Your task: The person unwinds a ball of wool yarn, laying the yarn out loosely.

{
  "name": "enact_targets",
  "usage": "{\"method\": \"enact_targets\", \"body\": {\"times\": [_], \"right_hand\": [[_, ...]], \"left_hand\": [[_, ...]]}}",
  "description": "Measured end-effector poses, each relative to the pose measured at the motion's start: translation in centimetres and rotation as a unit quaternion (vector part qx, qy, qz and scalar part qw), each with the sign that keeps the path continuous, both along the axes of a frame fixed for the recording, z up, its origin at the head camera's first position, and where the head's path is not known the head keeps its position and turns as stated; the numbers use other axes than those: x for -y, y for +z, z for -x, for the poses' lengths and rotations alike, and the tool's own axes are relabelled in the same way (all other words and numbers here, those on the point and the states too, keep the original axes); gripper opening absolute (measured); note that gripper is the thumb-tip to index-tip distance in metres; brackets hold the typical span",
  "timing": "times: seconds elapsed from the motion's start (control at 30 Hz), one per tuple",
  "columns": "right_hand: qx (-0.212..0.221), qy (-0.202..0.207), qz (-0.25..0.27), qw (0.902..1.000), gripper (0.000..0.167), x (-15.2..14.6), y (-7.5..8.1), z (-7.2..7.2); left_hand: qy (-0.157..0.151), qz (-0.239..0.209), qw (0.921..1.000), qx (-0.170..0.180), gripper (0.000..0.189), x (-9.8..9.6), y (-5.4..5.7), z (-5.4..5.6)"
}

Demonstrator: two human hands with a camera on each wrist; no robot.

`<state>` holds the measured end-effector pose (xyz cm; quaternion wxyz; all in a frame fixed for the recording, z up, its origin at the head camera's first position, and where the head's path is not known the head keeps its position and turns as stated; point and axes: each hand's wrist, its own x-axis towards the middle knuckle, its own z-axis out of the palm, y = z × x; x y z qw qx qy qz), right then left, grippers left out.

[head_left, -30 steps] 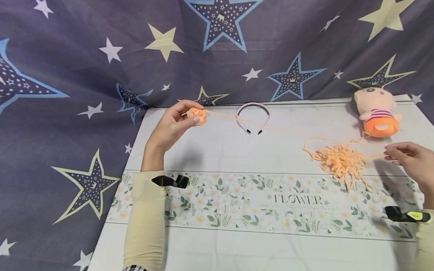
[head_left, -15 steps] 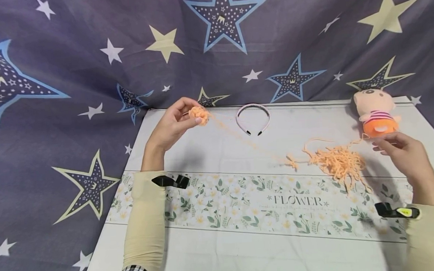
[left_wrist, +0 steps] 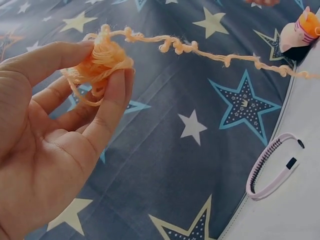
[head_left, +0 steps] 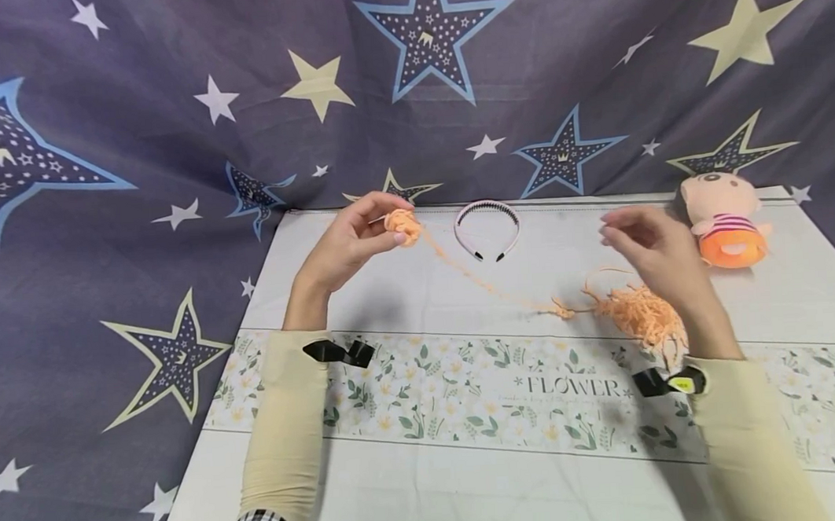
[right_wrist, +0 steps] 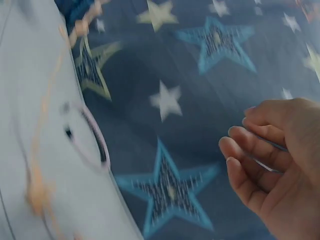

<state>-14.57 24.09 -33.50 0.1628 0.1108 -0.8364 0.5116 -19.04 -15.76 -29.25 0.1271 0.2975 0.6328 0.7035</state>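
Note:
My left hand (head_left: pixel 339 253) pinches a small wound ball of orange yarn (head_left: pixel 403 227) between thumb and fingers, raised over the back left of the table. In the left wrist view, a kinked yarn strand (left_wrist: pixel 215 56) runs off the ball to the right. On the table that strand meets a small knot of yarn (head_left: pixel 560 309) beside a loose heap of orange yarn (head_left: pixel 636 312). Above the heap is my right hand (head_left: pixel 665 255), partly covering it in the head view. Its fingers are loosely bent, with nothing visible between them in the right wrist view.
A pink headband (head_left: pixel 485 203) lies at the back middle of the table. At the back right sits a plush doll (head_left: pixel 727 221) with orange bottoms. Behind the table hangs a dark curtain with stars (head_left: pixel 236 50). A flower-print band (head_left: pixel 467 392) crosses the tablecloth.
My right hand lets go of the yarn on the right and swings left over the heap. My left hand shifts slightly right with the ball. The strand sags, its knot now left of the heap.

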Motion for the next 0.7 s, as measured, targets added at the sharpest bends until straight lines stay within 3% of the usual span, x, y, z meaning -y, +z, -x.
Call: {"method": "enact_targets", "body": {"times": [0.23, 0.47, 0.7], "right_hand": [[-0.032, 0.094, 0.012, 0.995, 0.021, 7.0, 1.5, 0.6], [-0.033, 0.151, -0.008, 0.9879, 0.019, 12.3, 1.0, 1.0], [-0.007, 0.193, -0.002, 0.9812, 0.016, 15.0, 0.3, 1.1]], "left_hand": [[-0.017, -0.001, 0.9998, 0.005, 0.036, -0.7, -0.3, 0.0], [-0.024, 0.014, 0.9996, 0.009, 0.033, -1.3, -0.5, -0.1], [-0.02, 0.029, 0.9994, 0.003, 0.028, -1.3, -0.5, -0.2]]}}
